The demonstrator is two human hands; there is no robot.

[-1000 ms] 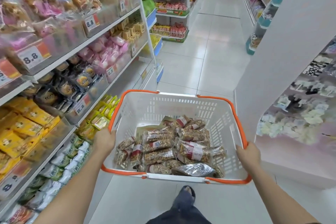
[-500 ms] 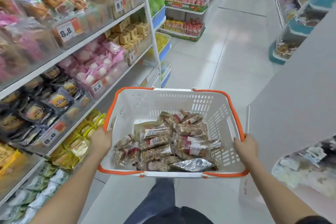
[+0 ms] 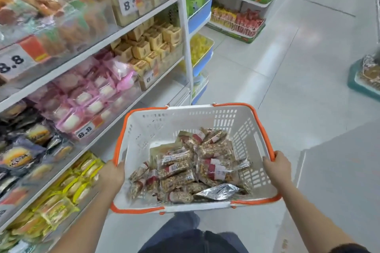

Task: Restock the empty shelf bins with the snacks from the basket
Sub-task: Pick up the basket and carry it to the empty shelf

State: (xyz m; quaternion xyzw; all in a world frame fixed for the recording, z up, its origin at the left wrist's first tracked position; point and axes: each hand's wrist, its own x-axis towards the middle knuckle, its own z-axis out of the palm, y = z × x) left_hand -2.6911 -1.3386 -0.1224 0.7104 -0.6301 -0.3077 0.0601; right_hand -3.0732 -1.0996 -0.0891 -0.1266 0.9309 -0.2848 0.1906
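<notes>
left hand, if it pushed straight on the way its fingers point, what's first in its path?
The left hand grips the basket at its left rim, fingers curling inward over the edge. Straight on, they would likely meet the snack bars heaped inside first, though depth is hard to judge from this view.

Shelving (image 3: 98, 47) slid back along left — pink packs (image 3: 98, 92) now beside basket (image 3: 255, 127); aisle floor wider ahead.

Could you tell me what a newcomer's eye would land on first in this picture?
First the white, orange-rimmed basket at centre, gripped at its sides by the left hand and right hand, with wrapped snack bars piled inside. Then the stocked shelves on the left, especially the pink packets above an 8.8 price tag.
</notes>
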